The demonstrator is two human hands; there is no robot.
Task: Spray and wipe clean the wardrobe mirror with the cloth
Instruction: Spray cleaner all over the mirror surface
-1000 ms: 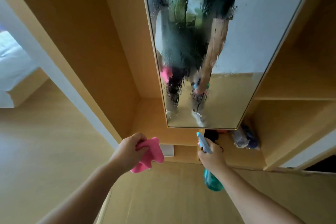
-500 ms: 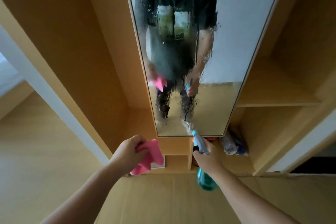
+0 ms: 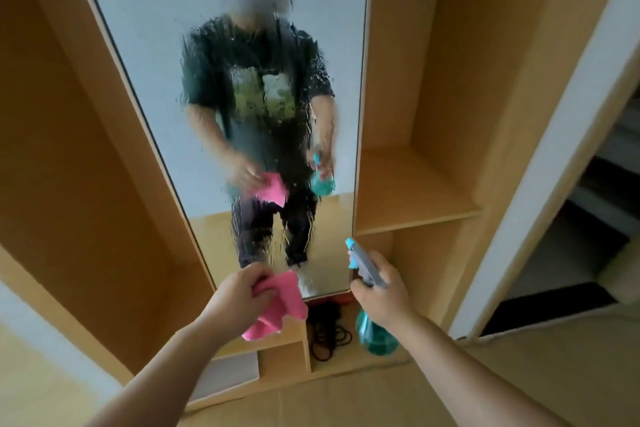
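Note:
The tall wardrobe mirror [image 3: 145, 45] hangs in a wooden wardrobe, its middle and lower glass covered in droplets and runs of spray. My left hand [image 3: 239, 291] grips a bunched pink cloth [image 3: 280, 308] just below and in front of the mirror's lower edge. My right hand [image 3: 381, 291] holds a teal spray bottle [image 3: 375, 336] by its grey trigger head [image 3: 363, 260], nozzle pointed toward the mirror's lower right corner. A person with both items shows as a reflection in the wet glass.
Wooden shelf compartments [image 3: 412, 198] lie right of the mirror. Black cords [image 3: 329, 333] sit in a low cubby under the mirror. A white door frame [image 3: 540, 163] stands at the right, with dark stairs beyond. Wooden floor lies below.
The view has tilted up, so more of the mirror shows. My left hand with the cloth has moved right, closer to the mirror's lower edge. The bottle stays in my right hand.

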